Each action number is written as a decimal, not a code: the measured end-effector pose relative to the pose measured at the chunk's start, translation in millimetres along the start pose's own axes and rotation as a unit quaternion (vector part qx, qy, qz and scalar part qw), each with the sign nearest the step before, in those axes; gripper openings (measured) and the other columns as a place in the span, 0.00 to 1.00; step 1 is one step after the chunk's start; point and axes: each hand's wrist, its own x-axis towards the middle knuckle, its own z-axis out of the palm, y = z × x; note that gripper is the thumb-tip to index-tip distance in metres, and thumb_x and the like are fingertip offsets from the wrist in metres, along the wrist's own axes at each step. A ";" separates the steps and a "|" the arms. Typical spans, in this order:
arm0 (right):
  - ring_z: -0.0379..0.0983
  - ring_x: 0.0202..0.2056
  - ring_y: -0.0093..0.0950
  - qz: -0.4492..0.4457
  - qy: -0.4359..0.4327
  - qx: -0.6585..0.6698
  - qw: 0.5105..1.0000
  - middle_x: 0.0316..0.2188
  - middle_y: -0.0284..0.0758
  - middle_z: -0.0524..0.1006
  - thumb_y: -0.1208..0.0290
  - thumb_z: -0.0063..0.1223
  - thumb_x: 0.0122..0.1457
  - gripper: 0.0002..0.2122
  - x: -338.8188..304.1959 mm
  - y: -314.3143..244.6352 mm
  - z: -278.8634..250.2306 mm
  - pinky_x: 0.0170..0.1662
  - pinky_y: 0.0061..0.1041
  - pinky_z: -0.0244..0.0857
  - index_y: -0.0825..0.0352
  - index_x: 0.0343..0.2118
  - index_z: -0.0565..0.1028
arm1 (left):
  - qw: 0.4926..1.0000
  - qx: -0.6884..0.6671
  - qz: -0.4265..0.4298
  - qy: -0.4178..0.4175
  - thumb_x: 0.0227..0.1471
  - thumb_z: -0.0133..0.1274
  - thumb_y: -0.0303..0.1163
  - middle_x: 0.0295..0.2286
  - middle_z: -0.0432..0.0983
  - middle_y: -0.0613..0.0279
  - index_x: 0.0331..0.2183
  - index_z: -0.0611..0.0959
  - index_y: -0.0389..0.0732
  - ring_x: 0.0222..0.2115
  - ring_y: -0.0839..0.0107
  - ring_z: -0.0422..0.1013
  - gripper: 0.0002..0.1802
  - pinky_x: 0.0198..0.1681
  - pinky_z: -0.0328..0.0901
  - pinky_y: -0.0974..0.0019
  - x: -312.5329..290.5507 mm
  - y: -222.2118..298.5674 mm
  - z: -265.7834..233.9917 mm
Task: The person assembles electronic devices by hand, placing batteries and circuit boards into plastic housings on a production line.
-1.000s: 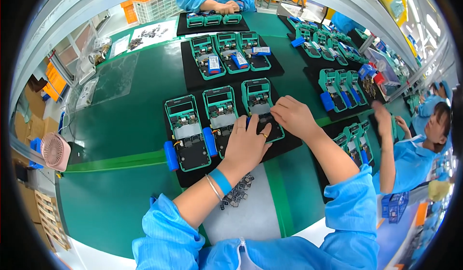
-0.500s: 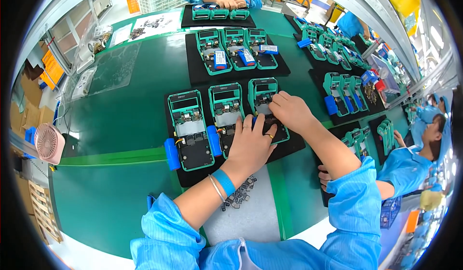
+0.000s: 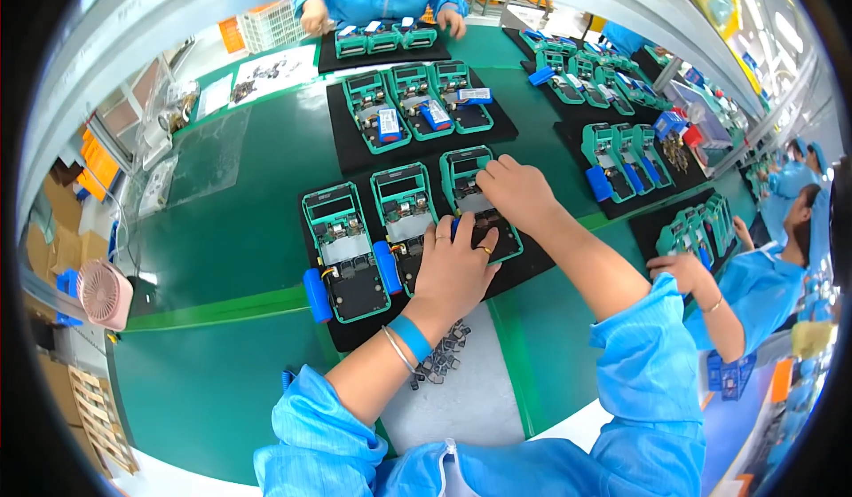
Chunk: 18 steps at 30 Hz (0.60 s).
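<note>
Three green device housings lie in a row on a black foam mat (image 3: 342,330): a left housing (image 3: 359,288), a middle housing (image 3: 401,186) and a right housing (image 3: 463,161). My left hand (image 3: 454,262) rests with fingers spread across the lower part of the right housing. A bit of blue shows between its fingers. At that housing's upper right edge, my right hand (image 3: 519,197) is closed, fingertips bent down inside; what they pinch is hidden. Blue wired battery packs hang beside the left housing (image 3: 317,295) and the middle one (image 3: 387,266).
Small dark parts (image 3: 442,359) are heaped on a grey sheet (image 3: 479,390) near me. Ahead, another black mat (image 3: 351,155) bears three housings with batteries. Co-workers sit opposite and at right, beside more housings (image 3: 626,160). A pink fan (image 3: 105,295) stands left.
The view has shifted slightly. Both my hands stay at the right housing with little change. The opposite co-worker's hands have moved apart, and the right co-worker's hand now reaches over housings.
</note>
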 end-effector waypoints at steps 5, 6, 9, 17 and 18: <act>0.75 0.39 0.36 0.121 0.054 0.129 0.983 0.32 0.35 0.74 0.68 0.58 0.51 0.09 -43.4 0.7 2.0 0.35 0.36 0.74 0.61 0.33 0.71 | 0.984 -0.161 0.014 0.076 0.50 0.61 0.39 0.57 0.62 0.42 0.55 0.76 0.45 0.58 0.41 0.59 0.30 0.60 0.57 0.49 -15.7 0.0 -28.0; 0.74 0.39 0.37 0.154 0.057 0.162 0.973 0.32 0.36 0.74 0.66 0.59 0.52 0.10 -61.4 3.4 1.0 0.36 0.36 0.73 0.61 0.33 0.71 | 0.982 -0.178 0.005 0.067 0.49 0.62 0.39 0.56 0.65 0.43 0.54 0.78 0.45 0.57 0.43 0.61 0.29 0.60 0.58 0.49 -25.3 0.0 -46.2; 0.76 0.35 0.39 0.238 0.103 0.190 0.947 0.28 0.37 0.76 0.62 0.57 0.57 0.10 -110.7 4.6 -5.7 0.33 0.39 0.72 0.62 0.33 0.71 | 0.974 -0.185 -0.093 0.093 0.48 0.60 0.33 0.48 0.71 0.45 0.49 0.81 0.40 0.50 0.48 0.68 0.24 0.55 0.62 0.54 -82.0 -20.4 -95.7; 0.79 0.33 0.45 0.383 -0.046 0.295 0.874 0.29 0.43 0.80 0.54 0.50 0.62 0.16 -162.6 -12.8 -28.1 0.35 0.46 0.72 0.62 0.42 0.73 | 0.861 -0.405 -0.307 -0.019 0.60 0.51 0.29 0.36 0.79 0.58 0.57 0.70 0.36 0.22 0.78 0.70 0.24 0.24 0.64 0.74 -165.0 -70.9 -113.4; 0.78 0.40 0.47 0.393 -0.070 0.351 0.847 0.37 0.46 0.81 0.55 0.51 0.62 0.18 -161.8 -10.6 -26.8 0.42 0.45 0.71 0.63 0.47 0.73 | 0.865 -0.402 -0.301 -0.020 0.60 0.51 0.29 0.36 0.79 0.58 0.57 0.70 0.36 0.22 0.78 0.70 0.24 0.24 0.64 0.74 -161.9 -70.0 -113.9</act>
